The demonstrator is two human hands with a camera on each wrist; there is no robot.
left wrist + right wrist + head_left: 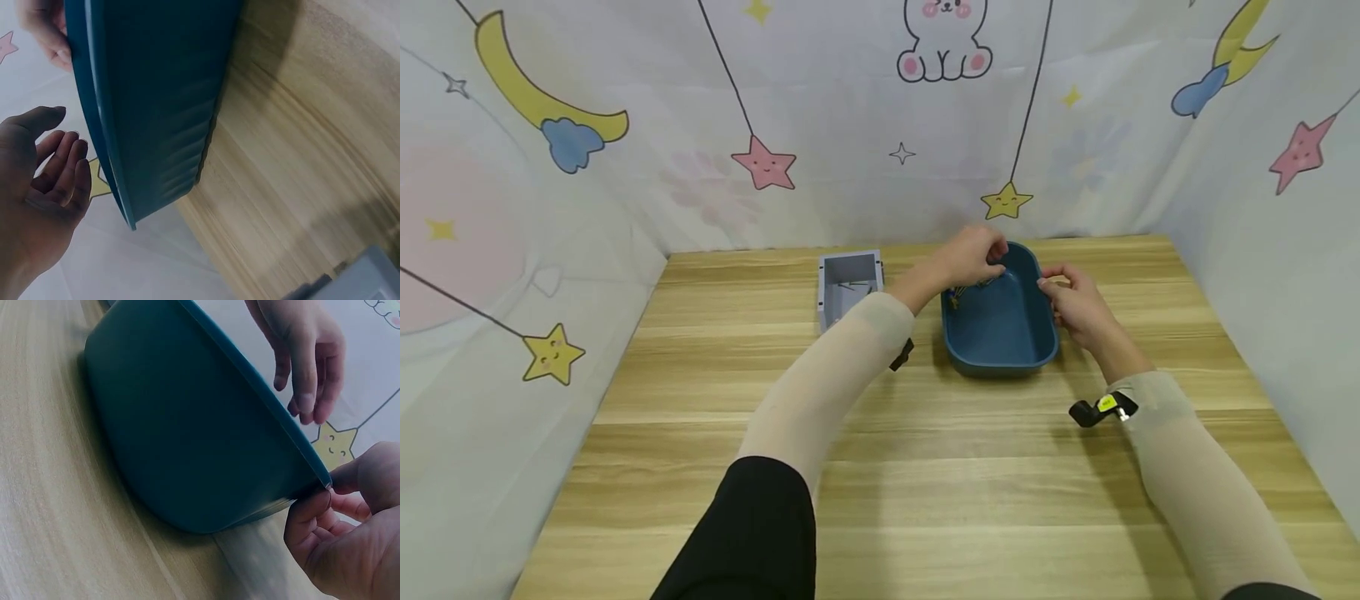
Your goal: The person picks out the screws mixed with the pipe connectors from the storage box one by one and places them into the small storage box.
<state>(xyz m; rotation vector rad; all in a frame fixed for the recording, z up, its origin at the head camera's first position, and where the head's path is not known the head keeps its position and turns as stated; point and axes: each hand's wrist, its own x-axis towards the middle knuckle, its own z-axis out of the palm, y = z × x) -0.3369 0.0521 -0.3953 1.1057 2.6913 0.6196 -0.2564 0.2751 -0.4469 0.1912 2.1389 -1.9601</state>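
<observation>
A dark blue plastic bin point(1000, 367) stands on the wooden table. My right hand point(1078, 308) pinches its right rim between thumb and fingers; the right wrist view shows this hand point(350, 531) at the bin's edge. Over the bin's far left side hovers my left hand point(972, 254), its fingers loosely bent. In the left wrist view nothing shows between the thumb and fingers of that hand point(50, 181). Small thin blue and yellow pieces point(955, 297) lie inside the bin along its left wall, partly hidden by the left hand and wrist.
Left of the bin stands a grey open box point(825, 292) with a few small thin pieces in it, partly behind my left forearm. A white printed cloth point(850, 125) hangs around the back and sides of the table point(925, 500).
</observation>
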